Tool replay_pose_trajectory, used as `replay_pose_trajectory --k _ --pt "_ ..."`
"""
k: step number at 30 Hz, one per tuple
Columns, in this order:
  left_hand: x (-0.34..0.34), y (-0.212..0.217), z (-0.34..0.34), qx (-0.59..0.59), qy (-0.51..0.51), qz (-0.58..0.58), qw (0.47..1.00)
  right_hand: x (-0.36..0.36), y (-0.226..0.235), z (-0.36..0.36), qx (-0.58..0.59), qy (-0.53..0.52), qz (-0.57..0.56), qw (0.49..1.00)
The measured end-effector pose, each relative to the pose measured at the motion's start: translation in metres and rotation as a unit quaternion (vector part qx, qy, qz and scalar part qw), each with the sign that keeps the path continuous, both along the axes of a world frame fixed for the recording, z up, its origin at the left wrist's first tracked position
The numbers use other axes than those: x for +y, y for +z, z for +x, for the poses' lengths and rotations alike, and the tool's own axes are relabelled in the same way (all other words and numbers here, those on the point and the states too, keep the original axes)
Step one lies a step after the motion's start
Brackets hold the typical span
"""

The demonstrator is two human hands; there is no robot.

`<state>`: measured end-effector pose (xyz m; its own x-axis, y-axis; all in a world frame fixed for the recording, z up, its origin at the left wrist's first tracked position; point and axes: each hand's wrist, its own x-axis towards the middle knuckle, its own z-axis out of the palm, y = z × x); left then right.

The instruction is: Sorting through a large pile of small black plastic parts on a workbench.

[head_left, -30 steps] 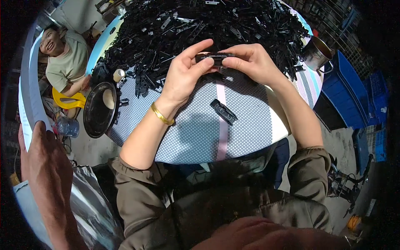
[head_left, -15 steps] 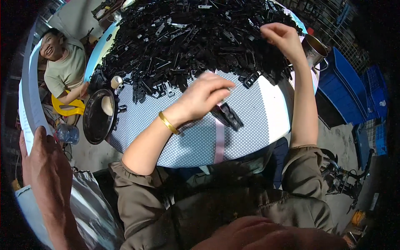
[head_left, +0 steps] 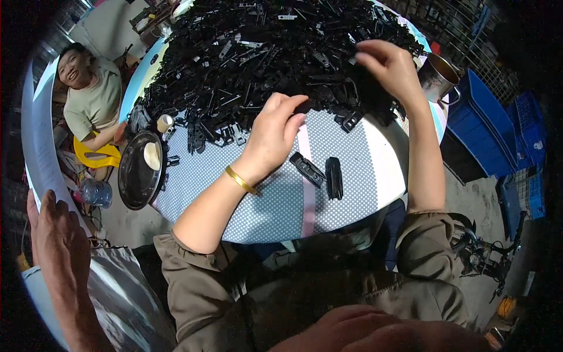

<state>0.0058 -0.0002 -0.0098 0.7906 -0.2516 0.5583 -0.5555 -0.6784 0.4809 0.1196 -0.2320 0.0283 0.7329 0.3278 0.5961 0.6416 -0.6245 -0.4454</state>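
Hands, left [head_left: 270,132] and right [head_left: 400,73], both spread; two black parts [head_left: 334,179] lie apart from one black pile [head_left: 246,70].

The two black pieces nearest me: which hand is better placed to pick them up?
Probably your left hand: it looks empty and closer to the two pieces; your right hand is over the black pile.

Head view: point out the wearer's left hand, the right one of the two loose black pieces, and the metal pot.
Wearer's left hand [head_left: 271,132]: head view, middle of the hand.
Right loose black piece [head_left: 334,178]: head view, middle of its long body.
Metal pot [head_left: 431,87]: head view, outer side wall.
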Motion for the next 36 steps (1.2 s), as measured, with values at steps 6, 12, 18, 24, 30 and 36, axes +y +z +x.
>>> replay_pose_trajectory --k 6,12,18,24,30,36 --pt "-0.002 -0.010 0.005 0.301 -0.024 -0.315 0.900 -0.016 -0.026 0.053 -0.119 -0.120 0.010 0.986" --pt "0.007 -0.012 0.010 0.473 -0.127 -0.494 0.718 0.015 -0.017 0.085 -0.199 -0.126 -0.094 0.967" --pt "0.002 -0.016 0.013 0.502 -0.201 -0.461 0.704 0.024 -0.003 0.144 -0.111 -0.128 -0.226 0.959" --pt "0.005 -0.021 0.011 0.492 -0.215 -0.464 0.704 0.049 0.003 0.103 -0.186 -0.153 -0.282 0.929" --pt "0.005 -0.018 0.011 0.483 -0.217 -0.484 0.696 0.050 0.008 0.040 -0.173 -0.079 -0.105 0.976" --pt "0.007 -0.016 0.012 0.465 -0.191 -0.490 0.712 0.067 -0.003 -0.011 0.078 0.091 0.047 0.992"
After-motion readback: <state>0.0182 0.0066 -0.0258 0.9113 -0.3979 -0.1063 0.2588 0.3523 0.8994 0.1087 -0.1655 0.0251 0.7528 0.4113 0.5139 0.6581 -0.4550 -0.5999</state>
